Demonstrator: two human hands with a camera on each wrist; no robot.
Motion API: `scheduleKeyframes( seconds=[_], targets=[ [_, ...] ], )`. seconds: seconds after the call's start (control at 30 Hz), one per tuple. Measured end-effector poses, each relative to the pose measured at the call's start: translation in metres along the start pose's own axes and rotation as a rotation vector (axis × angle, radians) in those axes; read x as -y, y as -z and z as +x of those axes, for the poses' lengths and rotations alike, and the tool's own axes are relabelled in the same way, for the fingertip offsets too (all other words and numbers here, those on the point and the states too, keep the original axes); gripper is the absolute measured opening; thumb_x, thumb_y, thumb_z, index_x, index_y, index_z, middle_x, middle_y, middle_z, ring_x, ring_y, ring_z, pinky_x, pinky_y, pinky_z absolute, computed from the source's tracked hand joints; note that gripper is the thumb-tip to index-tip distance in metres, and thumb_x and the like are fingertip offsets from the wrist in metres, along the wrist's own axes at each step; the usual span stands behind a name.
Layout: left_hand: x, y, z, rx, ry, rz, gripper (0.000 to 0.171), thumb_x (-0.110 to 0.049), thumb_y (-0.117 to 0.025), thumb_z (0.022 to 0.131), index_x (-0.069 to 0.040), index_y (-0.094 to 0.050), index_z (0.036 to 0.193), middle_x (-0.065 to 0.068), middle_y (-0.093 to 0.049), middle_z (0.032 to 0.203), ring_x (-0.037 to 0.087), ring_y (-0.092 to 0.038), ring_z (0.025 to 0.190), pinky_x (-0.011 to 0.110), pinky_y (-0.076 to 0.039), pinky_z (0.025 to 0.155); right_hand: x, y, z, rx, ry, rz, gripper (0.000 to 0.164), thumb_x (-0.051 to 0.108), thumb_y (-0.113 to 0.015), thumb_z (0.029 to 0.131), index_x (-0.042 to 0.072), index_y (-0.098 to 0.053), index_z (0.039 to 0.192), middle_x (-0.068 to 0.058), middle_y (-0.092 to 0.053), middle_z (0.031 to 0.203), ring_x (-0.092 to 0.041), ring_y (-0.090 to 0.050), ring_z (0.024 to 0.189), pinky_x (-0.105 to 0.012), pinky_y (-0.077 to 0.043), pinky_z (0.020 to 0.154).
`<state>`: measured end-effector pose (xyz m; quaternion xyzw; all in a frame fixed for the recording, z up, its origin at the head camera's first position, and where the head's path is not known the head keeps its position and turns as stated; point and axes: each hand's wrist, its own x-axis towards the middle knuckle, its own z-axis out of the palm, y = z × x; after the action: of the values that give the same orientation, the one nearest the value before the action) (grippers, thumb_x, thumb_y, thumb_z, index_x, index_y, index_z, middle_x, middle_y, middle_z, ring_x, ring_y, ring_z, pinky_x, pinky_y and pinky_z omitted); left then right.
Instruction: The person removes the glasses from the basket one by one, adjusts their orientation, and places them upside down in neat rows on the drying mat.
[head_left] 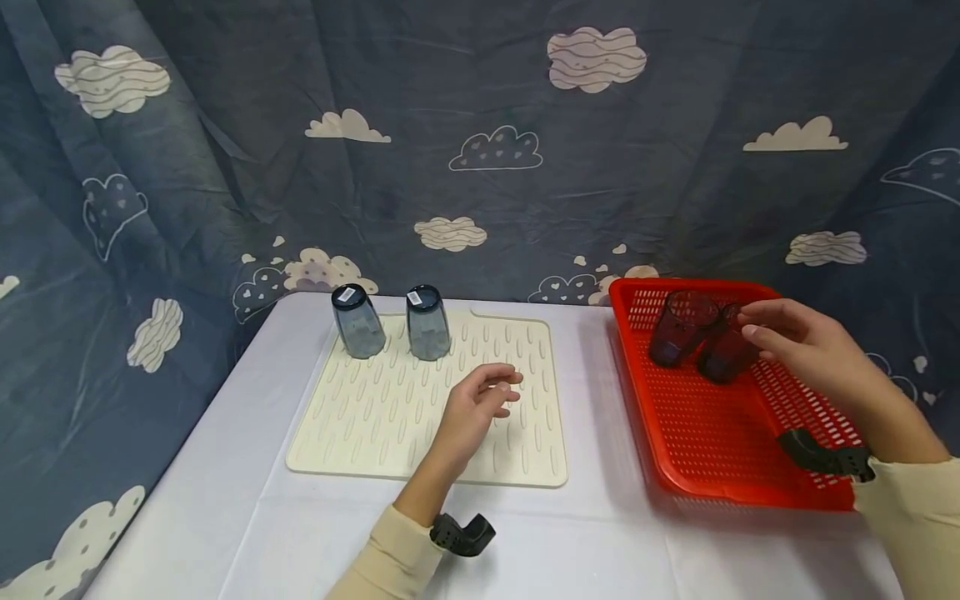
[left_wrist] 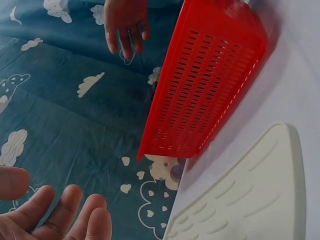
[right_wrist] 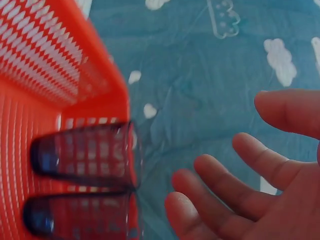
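Note:
My right hand hovers over the back right of a red plastic basket, its fingers loosely bent and holding nothing. Close beside its fingertips in the head view, two dark tinted drinking glasses lean at the back of the basket, a left one and a right one. The right wrist view shows a gap between the fingers and the nearer glass rim. Over the cream drying mat, my left hand hangs with relaxed fingers, gripping nothing. Two blue-grey glasses stand upside down at the mat's back left.
A white cloth covers the table. The basket's perforated wall rises to the right of the mat. A dark blue curtain with cloud prints hangs behind and to the left. Each wrist wears a black camera band.

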<state>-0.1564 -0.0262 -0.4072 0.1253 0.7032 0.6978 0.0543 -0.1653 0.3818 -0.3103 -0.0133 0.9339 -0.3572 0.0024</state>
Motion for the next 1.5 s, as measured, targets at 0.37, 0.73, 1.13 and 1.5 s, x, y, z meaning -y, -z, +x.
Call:
scheduleKeyframes(
  seconds=[0.37,0.73,1.13,1.5],
  targets=[
    [-0.003,-0.004,0.007,0.008,0.005,0.008,0.032,-0.014,-0.051,0.102,-0.006,-0.057,0.131,0.017,-0.064,0.128,0.030,-0.066,0.112,0.031,-0.057,0.088,-0.019,0.008,0.034,-0.015,-0.007,-0.261,0.069,0.044,-0.050,0.101,-0.005,-0.032,0.146,-0.039,-0.034,0.144,-0.057,-0.036,0.124,-0.073,-0.034,0.091],
    [0.003,-0.013,0.009,0.006,0.058,-0.005,0.032,-0.013,-0.052,0.100,-0.004,-0.058,0.130,0.016,-0.063,0.129,0.027,-0.067,0.108,0.032,-0.057,0.087,-0.062,-0.003,0.064,-0.005,0.071,-0.412,0.084,0.024,-0.074,0.086,-0.013,-0.026,0.145,-0.047,-0.025,0.139,-0.063,-0.028,0.121,-0.076,-0.027,0.096],
    [0.010,-0.021,0.011,0.026,0.121,-0.004,0.028,-0.015,-0.055,0.099,-0.007,-0.063,0.124,0.013,-0.065,0.125,0.018,-0.068,0.101,0.029,-0.057,0.084,-0.082,-0.005,0.076,0.041,-0.045,-0.331,0.100,0.027,-0.074,0.085,-0.018,-0.009,0.148,-0.049,-0.027,0.135,-0.065,-0.032,0.118,-0.075,-0.032,0.094],
    [0.007,-0.022,0.009,0.065,0.134,0.045,0.031,-0.017,-0.056,0.100,-0.004,-0.060,0.127,0.015,-0.065,0.126,0.024,-0.069,0.104,0.028,-0.057,0.082,-0.084,-0.008,0.083,0.104,-0.071,-0.263,0.102,0.026,-0.074,0.086,-0.024,-0.007,0.144,-0.049,-0.033,0.132,-0.062,-0.044,0.114,-0.069,-0.043,0.090]
  ],
)
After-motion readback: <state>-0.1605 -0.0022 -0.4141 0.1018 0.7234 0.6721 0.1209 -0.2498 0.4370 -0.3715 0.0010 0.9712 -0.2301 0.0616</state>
